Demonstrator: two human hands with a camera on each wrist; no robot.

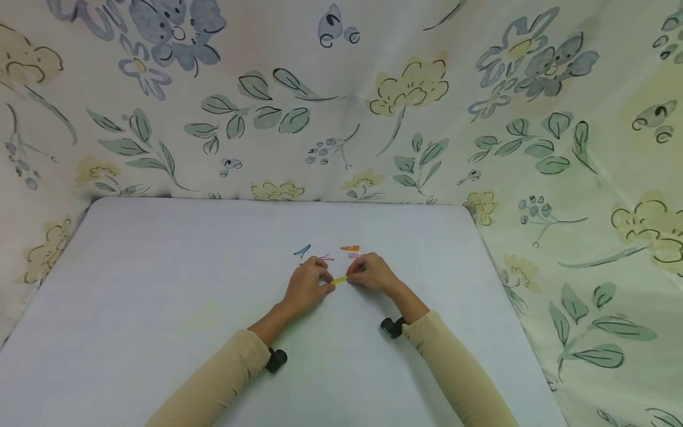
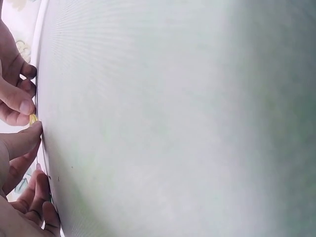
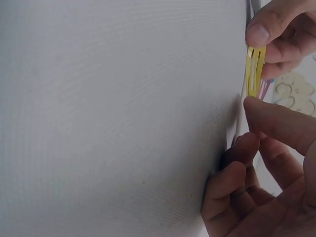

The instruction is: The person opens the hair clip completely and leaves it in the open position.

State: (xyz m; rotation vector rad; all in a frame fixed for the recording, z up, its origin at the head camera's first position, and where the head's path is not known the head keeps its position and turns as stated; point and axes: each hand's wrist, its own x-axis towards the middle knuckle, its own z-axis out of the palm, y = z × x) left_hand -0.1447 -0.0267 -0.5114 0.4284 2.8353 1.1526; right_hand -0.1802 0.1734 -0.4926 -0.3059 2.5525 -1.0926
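Observation:
A yellow snap hair clip (image 1: 339, 280) is stretched between my two hands just above the white table. My left hand (image 1: 308, 286) pinches one end with thumb and finger, and my right hand (image 1: 376, 275) pinches the other. In the right wrist view the clip (image 3: 250, 74) shows its slotted face, with the left thumb over its wide end and the right fingertips at its narrow end. Only a sliver of yellow clip (image 2: 33, 119) appears between the fingertips in the left wrist view.
Beyond the hands on the white table (image 1: 160, 308) lie a blue clip (image 1: 302, 250), an orange clip (image 1: 350, 248), a pink clip (image 1: 354, 255) partly behind the right hand, and a purplish clip (image 1: 326, 258) by the left. Floral cloth (image 1: 341, 136) hangs behind the table.

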